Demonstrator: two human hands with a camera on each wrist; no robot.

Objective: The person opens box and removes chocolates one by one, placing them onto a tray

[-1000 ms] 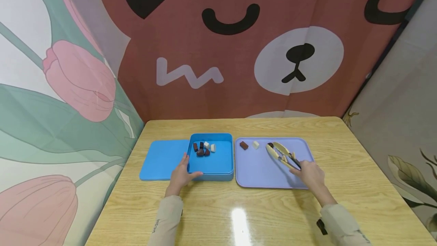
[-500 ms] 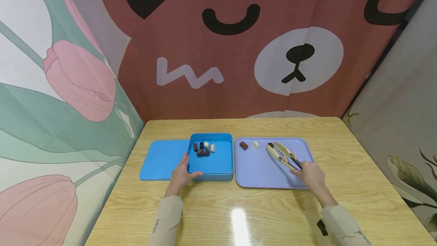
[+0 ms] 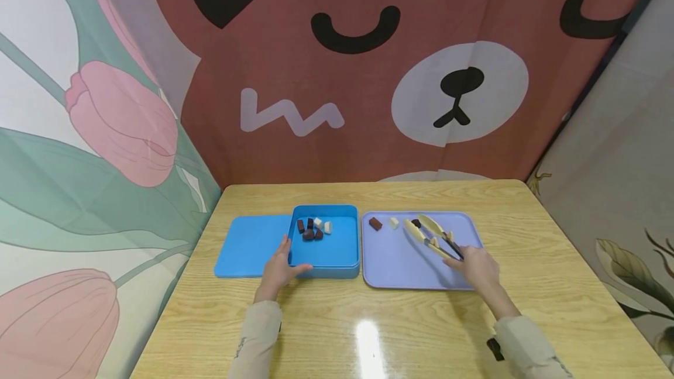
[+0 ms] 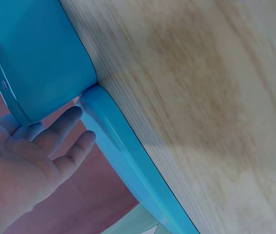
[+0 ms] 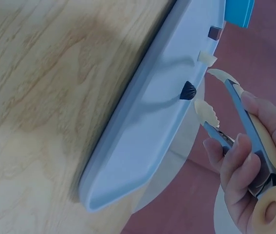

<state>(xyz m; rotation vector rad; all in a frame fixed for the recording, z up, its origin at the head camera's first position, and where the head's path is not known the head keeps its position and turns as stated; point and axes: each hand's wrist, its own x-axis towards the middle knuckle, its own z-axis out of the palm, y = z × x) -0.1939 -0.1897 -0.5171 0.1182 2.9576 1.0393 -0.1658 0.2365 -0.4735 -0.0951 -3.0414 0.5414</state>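
My left hand [image 3: 279, 271] rests at the front left corner of a blue box [image 3: 326, 272], its fingers along the left wall and its thumb across the front; the fingers look nearly straight in the left wrist view. Several dark and white chocolate pieces [image 3: 309, 235] lie in the box. In my right hand [image 3: 479, 271] I grip tongs [image 3: 444, 244] with spread arms, above a lilac tray [image 3: 400, 271]. A dark ridged chocolate [image 5: 188, 91] sits on the tray, apart from the tong tips in the right wrist view.
On the tray's far left side lie a brown chocolate [image 3: 375, 224] and a white chocolate [image 3: 394, 223]. A flat blue lid [image 3: 250, 247] is left of the box, on the wooden table [image 3: 316, 332]. A printed curtain [image 3: 368, 157] hangs behind.
The tongs' tips have spread wider and shifted slightly left around where the dark chocolate shows. My left hand and the box keep their places.
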